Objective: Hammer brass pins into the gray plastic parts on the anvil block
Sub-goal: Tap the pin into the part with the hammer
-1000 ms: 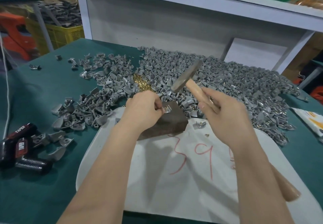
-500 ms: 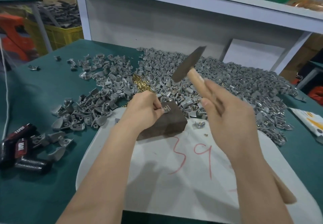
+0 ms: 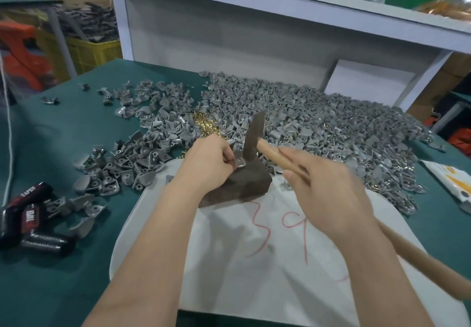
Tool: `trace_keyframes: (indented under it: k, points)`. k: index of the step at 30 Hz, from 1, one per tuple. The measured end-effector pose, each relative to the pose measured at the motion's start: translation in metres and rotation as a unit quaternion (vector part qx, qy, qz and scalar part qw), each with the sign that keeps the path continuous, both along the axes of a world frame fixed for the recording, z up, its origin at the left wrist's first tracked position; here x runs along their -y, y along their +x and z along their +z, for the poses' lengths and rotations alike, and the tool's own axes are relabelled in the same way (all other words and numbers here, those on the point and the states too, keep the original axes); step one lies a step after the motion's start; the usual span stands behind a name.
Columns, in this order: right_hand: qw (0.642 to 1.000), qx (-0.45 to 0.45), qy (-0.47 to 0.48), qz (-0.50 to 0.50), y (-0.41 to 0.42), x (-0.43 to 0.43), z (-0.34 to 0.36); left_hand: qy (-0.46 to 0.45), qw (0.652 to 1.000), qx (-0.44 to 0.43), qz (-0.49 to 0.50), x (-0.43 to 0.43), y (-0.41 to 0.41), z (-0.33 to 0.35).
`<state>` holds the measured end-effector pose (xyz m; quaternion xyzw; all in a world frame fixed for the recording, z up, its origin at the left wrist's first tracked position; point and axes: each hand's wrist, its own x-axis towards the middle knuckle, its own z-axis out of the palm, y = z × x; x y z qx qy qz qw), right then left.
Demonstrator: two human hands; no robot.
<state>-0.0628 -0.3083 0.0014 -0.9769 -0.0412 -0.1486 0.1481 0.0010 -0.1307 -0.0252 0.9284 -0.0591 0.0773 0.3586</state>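
At frame centre the left hand (image 3: pixel 211 158) pinches a gray part (image 3: pixel 239 162) on the anvil block (image 3: pixel 242 183), while the right hand (image 3: pixel 328 189) grips the hammer (image 3: pixel 253 139) whose head is down on the part.

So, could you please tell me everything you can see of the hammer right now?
The hammer has a dark, dull metal head, narrow and tapered toward its upper end, on a long pale wooden handle. The right hand grips the handle partway along; its butt sticks out past the wrist. The head stands nearly upright, its lower face down at the gray part that the left hand pinches on the anvil block.
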Motion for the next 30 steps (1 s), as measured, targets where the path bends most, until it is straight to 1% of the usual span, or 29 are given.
trace_keyframes:
  k: [1, 3, 4, 5, 7, 8, 9, 12, 14, 15, 18, 19, 20, 21, 23, 24, 25, 26, 28, 29, 30]
  points:
    - [0.999, 0.038, 0.019, -0.006, -0.001, 0.000, 0.001, -0.001, 1.000, -0.001, -0.005, 0.000, 0.000, -0.001]
    - [0.988, 0.119, 0.101, -0.002, -0.004, 0.000, 0.000, 0.007, 1.000, 0.008, -0.023, 0.000, 0.001, 0.000]
    - [0.985, 0.126, 0.121, 0.004, -0.004, -0.002, -0.001, 0.011, 0.999, 0.010, -0.028, 0.001, 0.001, -0.001]
    - [0.990, 0.097, 0.106, 0.013, -0.003, -0.004, -0.004, 0.011, 1.000, 0.012, -0.026, 0.001, 0.001, -0.001]
    - [0.998, -0.012, 0.042, 0.034, 0.001, -0.005, -0.008, 0.007, 1.000, 0.012, -0.011, 0.001, 0.002, 0.000]
    - [0.998, -0.045, 0.030, 0.038, 0.004, -0.004, -0.007, 0.003, 1.000, 0.009, -0.005, 0.001, 0.002, 0.001]
    - [0.997, -0.051, 0.032, 0.041, 0.010, -0.001, -0.005, 0.001, 1.000, 0.004, -0.003, 0.000, 0.002, 0.001]
    - [0.994, -0.014, 0.098, 0.038, 0.029, 0.005, -0.007, 0.014, 1.000, -0.002, -0.013, -0.001, 0.002, 0.002]
    - [0.991, -0.007, 0.133, -0.006, 0.045, 0.007, -0.016, 0.019, 1.000, -0.003, -0.020, -0.001, 0.000, 0.002]
    - [0.988, -0.023, 0.150, -0.028, 0.051, 0.008, -0.021, 0.019, 1.000, -0.001, -0.022, -0.001, 0.000, 0.002]
    - [0.965, -0.114, 0.227, -0.060, 0.061, 0.008, -0.035, 0.019, 0.999, -0.006, -0.026, 0.000, -0.001, 0.003]
    - [0.962, -0.137, 0.225, -0.068, 0.062, 0.009, -0.039, 0.018, 0.999, -0.007, -0.027, 0.000, -0.001, 0.003]
    - [0.966, -0.147, 0.198, -0.072, 0.062, 0.008, -0.041, 0.017, 0.999, -0.005, -0.028, 0.000, 0.000, 0.003]
    - [0.975, -0.135, 0.156, -0.076, 0.062, 0.007, -0.042, 0.014, 0.999, -0.003, -0.028, 0.000, 0.000, 0.002]
    - [0.992, -0.046, 0.082, -0.089, 0.059, 0.006, -0.039, 0.000, 1.000, 0.002, -0.029, 0.001, 0.000, 0.002]
    - [0.994, 0.010, 0.083, -0.078, 0.058, 0.005, -0.035, -0.008, 0.999, 0.006, -0.031, 0.001, 0.001, 0.003]
    - [0.992, 0.048, 0.106, -0.046, 0.056, 0.003, -0.030, -0.017, 0.999, 0.009, -0.036, 0.002, 0.001, 0.003]
    - [0.989, 0.053, 0.141, -0.002, 0.056, -0.002, -0.025, -0.031, 0.999, 0.010, -0.043, 0.002, 0.001, 0.003]
    - [0.977, -0.013, 0.192, 0.090, 0.059, -0.018, -0.021, -0.070, 0.996, 0.009, -0.062, 0.003, 0.002, 0.004]
    - [0.973, -0.037, 0.202, 0.107, 0.061, -0.024, -0.020, -0.094, 0.993, 0.006, -0.067, 0.003, 0.002, 0.004]
    - [0.970, -0.032, 0.219, 0.099, 0.066, -0.027, -0.018, -0.126, 0.990, 0.007, -0.062, 0.003, 0.002, 0.005]
